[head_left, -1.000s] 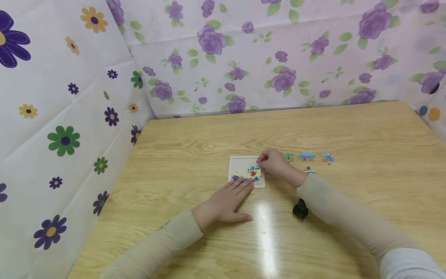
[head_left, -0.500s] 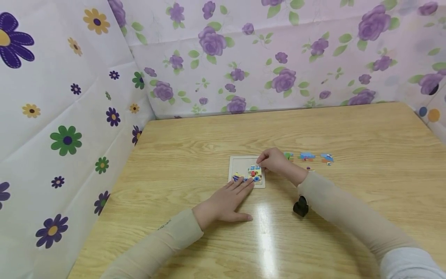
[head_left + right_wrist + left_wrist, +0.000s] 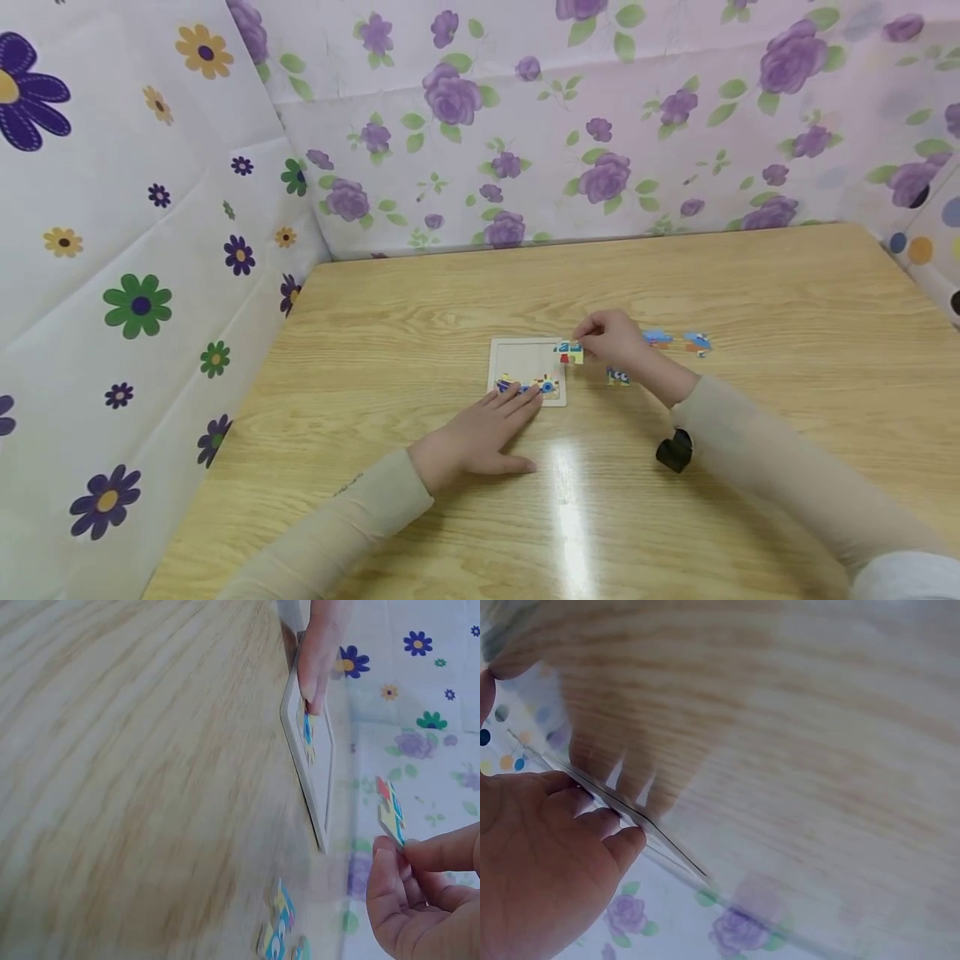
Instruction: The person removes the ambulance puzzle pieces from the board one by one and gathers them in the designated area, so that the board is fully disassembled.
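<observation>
My right hand (image 3: 615, 343) pinches a small jigsaw piece (image 3: 570, 352) between thumb and forefinger, in blue, red and yellow. In the head view it appears over the right edge of a square white puzzle tray (image 3: 525, 358); the right wrist view shows this held piece (image 3: 391, 812) raised off the tray. Joined pieces (image 3: 549, 386) with a blue wheel lie along the tray's bottom, partly covered by fingers. My left hand (image 3: 480, 437) lies with fingers extended on the tray's lower edge. The left wrist view shows those fingertips (image 3: 630, 844) against the thin tray.
Several loose jigsaw pieces lie right of the tray: one with eye-like spots (image 3: 619, 377) and blue ones (image 3: 697, 342) farther right, some hidden by the right hand. A black object (image 3: 675, 450) is at the right wrist. Flowered cloth (image 3: 450, 167) borders the wooden table (image 3: 390, 333).
My right hand has lifted the blue, red and yellow piece out of the tray and moved slightly right with it. My left hand stays on the tray's edge.
</observation>
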A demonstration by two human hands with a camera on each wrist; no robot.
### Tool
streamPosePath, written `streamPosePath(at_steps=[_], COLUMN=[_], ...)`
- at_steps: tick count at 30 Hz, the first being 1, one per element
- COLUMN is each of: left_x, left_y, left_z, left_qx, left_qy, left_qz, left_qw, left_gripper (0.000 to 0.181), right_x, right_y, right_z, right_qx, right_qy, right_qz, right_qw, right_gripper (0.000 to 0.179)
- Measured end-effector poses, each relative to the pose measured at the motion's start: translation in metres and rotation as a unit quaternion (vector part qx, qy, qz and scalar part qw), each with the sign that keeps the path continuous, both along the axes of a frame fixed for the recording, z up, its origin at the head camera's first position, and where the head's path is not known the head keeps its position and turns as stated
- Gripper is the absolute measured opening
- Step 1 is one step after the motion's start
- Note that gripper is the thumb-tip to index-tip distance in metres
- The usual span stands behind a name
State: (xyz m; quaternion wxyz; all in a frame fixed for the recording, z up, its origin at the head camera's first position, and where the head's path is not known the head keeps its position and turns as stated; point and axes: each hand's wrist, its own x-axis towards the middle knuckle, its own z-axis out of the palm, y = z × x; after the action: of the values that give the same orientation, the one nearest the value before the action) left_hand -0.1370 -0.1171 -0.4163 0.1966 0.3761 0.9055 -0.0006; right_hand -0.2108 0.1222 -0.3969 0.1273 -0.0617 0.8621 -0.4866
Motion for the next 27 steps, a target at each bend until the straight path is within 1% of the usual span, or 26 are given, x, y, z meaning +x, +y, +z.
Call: streamPosePath(at_steps=[4,12,17,21,27], left_x=[0.0,0.0,0.001,0.0,0.0], left_y=[-0.002,-0.002,-0.002,-0.002,-0.001], left_z=[0.001,0.0,0.001,0.001,0.003], left_qx=[0.0,-0.004,0.0,0.003,0.005], left_qy=[-0.009,-0.012,-0.017,-0.017,-0.015], left_qz=[0.005,0.002,-0.002,-0.005,-0.008], left_qw=[0.9999,0.9999,0.9998,0.9998,0.9998], left_gripper=[0.087,0.087,0.087,0.088,0.088], right_x=[0.004,0.01,0.014,0.019,0.024], right_y=[0.007,0.023,0.039,0.053,0.074], right_z=[0.003,0.01,0.014,0.017,0.017], right_qx=[-0.004,-0.001,0.009,0.025,0.035], right_qy=[0.009,0.016,0.023,0.019,0.018], right_qz=[-0.002,0.001,0.002,-0.004,-0.005], right_qw=[0.9999,0.9999,0.9997,0.9995,0.9992], right_gripper=[0.017,0.016,0.018,0.019,0.02])
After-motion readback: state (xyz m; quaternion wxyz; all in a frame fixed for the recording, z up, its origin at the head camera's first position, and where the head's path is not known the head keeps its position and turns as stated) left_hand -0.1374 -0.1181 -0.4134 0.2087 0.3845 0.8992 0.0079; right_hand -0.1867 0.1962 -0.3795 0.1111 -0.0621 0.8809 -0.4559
